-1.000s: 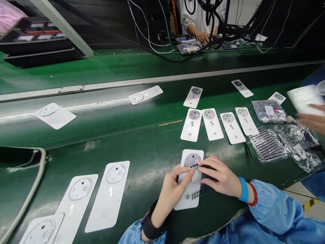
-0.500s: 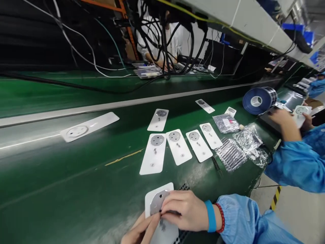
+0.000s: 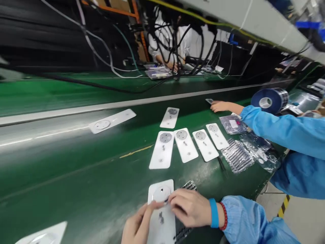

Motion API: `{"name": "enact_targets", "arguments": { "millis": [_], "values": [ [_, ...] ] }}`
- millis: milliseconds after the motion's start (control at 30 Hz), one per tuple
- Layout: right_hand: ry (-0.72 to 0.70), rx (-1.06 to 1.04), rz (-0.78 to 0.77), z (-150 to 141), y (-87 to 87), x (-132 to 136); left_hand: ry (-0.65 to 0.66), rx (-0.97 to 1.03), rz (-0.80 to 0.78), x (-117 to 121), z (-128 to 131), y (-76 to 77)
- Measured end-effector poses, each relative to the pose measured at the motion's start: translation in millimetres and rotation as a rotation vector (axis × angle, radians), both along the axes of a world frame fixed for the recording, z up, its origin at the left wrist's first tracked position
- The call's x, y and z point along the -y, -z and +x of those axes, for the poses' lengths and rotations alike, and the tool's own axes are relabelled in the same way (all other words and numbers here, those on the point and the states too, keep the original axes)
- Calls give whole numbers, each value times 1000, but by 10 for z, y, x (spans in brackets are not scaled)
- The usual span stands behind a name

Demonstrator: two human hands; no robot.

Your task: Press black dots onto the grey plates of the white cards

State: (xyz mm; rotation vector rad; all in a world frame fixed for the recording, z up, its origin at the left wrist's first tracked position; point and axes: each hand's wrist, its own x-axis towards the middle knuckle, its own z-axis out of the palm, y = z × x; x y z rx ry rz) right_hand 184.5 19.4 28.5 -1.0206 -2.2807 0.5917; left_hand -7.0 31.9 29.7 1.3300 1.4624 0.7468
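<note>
A white panel [image 3: 162,225] like a phone back cover, with a round silver disc near its top, lies at the bottom centre. My left hand [image 3: 138,222] reaches in from the left, its index finger stretched out to the disc's lower edge. My right hand [image 3: 189,206] pinches at the disc's right lower edge, close to the left fingertip; a tiny dark piece seems to be there, too small to name. Beneath and beside the panel is a sheet of black dots [image 3: 189,185], partly hidden by my right hand.
Several similar panels [image 3: 161,156] lie beyond on the green surface [image 3: 101,183]. Black tweezers [image 3: 222,166], a dotted sheet in clear plastic [image 3: 237,156] and a blue film roll [image 3: 269,100] are at right. A co-worker's arm [image 3: 279,127] reaches across to a far panel [image 3: 209,101].
The view has shifted left, bringing a panel in at bottom left. My left index finger now lies straighter across the panel. The co-worker's arm has swung over to the far panel.
</note>
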Motion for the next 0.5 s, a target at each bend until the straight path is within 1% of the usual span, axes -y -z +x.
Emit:
{"name": "enact_targets", "arguments": {
  "millis": [67, 133, 200, 267, 367, 433, 500],
  "values": [
    [5, -49, -93, 56, 4, 40, -103, -58, 36, -21, -114, -83],
    [6, -85, -178, 125, 15, 60, -206, -62, 81, -4, -200, -185],
    [33, -127, -242, 191, 14, 49, -274, 32, 80, 40, -221, -295],
    [87, -177, -256, 230, -41, 19, -341, 171, 50, 96, -170, -398],
    [157, -250, -183, 194, -267, -23, -387, 301, -28, 179, -10, -514],
    [158, -279, -101, 111, -455, -42, -347, 307, -69, 234, 110, -569],
    [138, -274, -2, 16, -601, -54, -305, 276, -62, 292, 219, -619]
  ]
}}
